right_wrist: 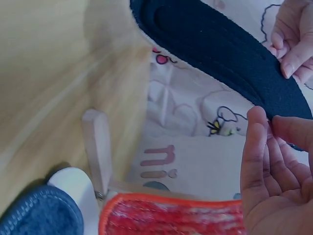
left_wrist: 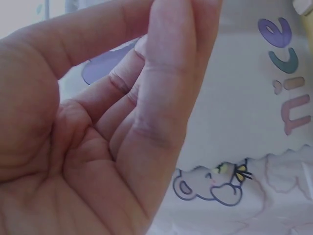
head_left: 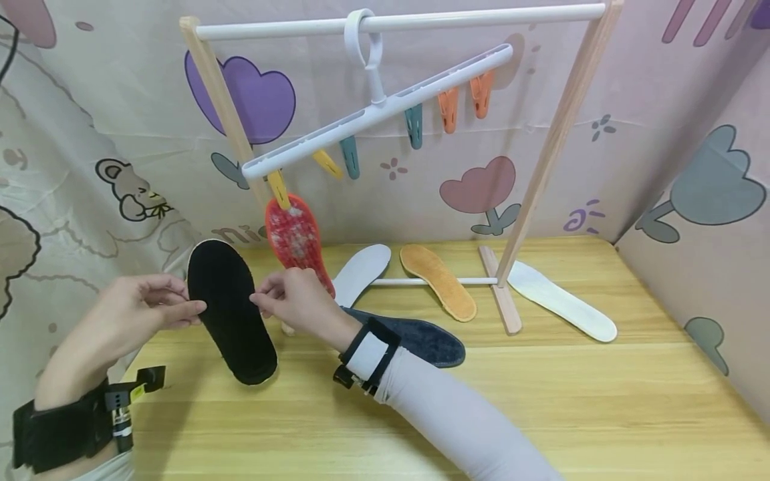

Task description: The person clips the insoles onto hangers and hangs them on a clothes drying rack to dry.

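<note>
A black insole [head_left: 231,310] is held up above the left part of the table, its long side slanting down to the right. My left hand [head_left: 144,300] pinches its left edge between thumb and fingers. On the opposite edge, my right hand [head_left: 301,299] pinches it with thumb and forefinger, as the right wrist view also shows. Just behind the right hand hangs a red insole [head_left: 295,234] with an orange rim, gripped at its top by a yellow clip [head_left: 279,190]. That clip is on the low left end of a tilted white hanger [head_left: 385,110].
The hanger hooks over a white rod on a wooden frame [head_left: 544,143]. Teal, orange and yellow clips hang along it. On the table [head_left: 541,414] lie a dark blue insole [head_left: 421,337], a white insole [head_left: 363,267], a tan insole [head_left: 439,280] and a cream insole [head_left: 562,300].
</note>
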The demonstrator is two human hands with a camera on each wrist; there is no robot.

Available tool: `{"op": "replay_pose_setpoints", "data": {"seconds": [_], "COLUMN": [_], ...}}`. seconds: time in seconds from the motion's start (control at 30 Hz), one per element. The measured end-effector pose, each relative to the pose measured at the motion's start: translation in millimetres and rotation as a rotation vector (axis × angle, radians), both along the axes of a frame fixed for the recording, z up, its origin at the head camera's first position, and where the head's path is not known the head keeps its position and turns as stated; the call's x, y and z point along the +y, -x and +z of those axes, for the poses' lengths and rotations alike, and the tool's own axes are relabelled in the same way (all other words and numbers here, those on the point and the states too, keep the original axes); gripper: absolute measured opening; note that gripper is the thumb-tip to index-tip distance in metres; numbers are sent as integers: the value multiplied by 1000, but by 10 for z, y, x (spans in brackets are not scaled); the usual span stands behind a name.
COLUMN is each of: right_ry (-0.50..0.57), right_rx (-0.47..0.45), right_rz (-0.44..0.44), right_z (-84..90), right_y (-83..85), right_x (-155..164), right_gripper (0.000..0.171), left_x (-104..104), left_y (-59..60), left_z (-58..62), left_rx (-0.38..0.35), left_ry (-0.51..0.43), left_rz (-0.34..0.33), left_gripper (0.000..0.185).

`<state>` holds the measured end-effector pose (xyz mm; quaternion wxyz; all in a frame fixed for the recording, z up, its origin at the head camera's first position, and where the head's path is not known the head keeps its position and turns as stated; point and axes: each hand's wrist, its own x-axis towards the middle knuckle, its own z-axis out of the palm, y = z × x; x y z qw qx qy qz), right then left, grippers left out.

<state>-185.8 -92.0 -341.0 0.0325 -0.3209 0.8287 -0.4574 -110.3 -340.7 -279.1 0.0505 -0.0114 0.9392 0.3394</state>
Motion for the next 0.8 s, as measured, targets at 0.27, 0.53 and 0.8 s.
{"op": "replay_pose_setpoints", "data": {"seconds": [0.27, 0.53, 0.8], "right_ry": [0, 24, 120], "right_rx": [81, 135, 144], "right_rz": [-3, -20, -33], "right_z": [88, 147, 182], "right_y": [-40, -83, -75], "right_x": [169, 328, 487], "right_gripper": [17, 17, 14], "left_x": [142, 281, 451], "left_y": [-45, -34, 14], "left_z": [86, 139, 206], "left_rx": [12, 86, 138], "left_ry": [59, 67, 93], "left_rz": [13, 6, 8], "left_gripper": [49, 46, 45]}}
